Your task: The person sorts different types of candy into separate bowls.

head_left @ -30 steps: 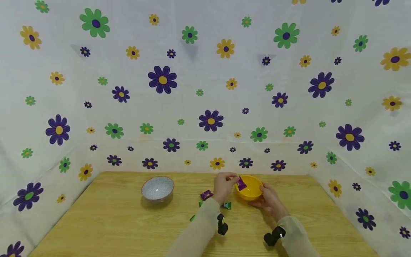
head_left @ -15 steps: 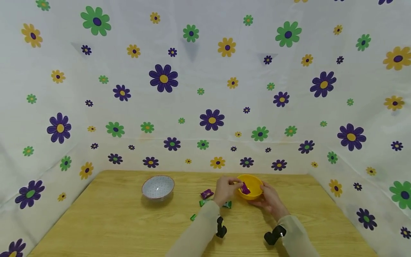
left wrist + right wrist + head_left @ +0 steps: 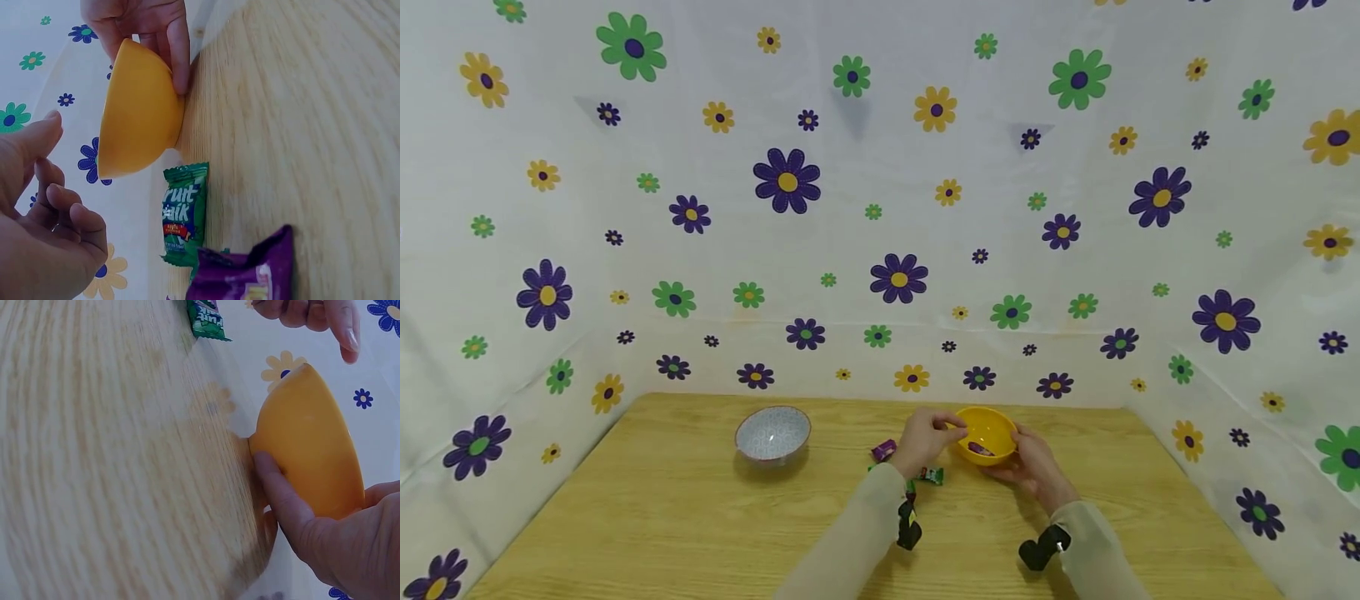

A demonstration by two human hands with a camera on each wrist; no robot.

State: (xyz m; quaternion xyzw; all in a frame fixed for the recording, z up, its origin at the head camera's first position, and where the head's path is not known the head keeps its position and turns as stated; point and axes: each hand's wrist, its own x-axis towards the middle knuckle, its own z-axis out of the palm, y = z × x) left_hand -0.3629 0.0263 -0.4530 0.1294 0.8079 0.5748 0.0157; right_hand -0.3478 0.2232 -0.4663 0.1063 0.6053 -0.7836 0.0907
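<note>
A yellow bowl is near the table's back edge, with one purple-wrapped candy lying inside. My right hand grips its right side, thumb and fingers around the wall, as the right wrist view shows. By the bowl's left rim hovers my left hand; its fingers are loosely bent and hold nothing. Another purple-wrapped candy lies on the table left of that hand. A green-wrapped candy lies beside the bowl in the left wrist view. My left forearm partly hides more green wrappers.
A pale patterned bowl with a reddish rim stands at the back left of the wooden table. Behind and at both sides hangs a white flowered cloth.
The purple candy my left hand pinched over the yellow bowl has been let go and now lies at the bowl's bottom. My right hand still holds the bowl in place.
</note>
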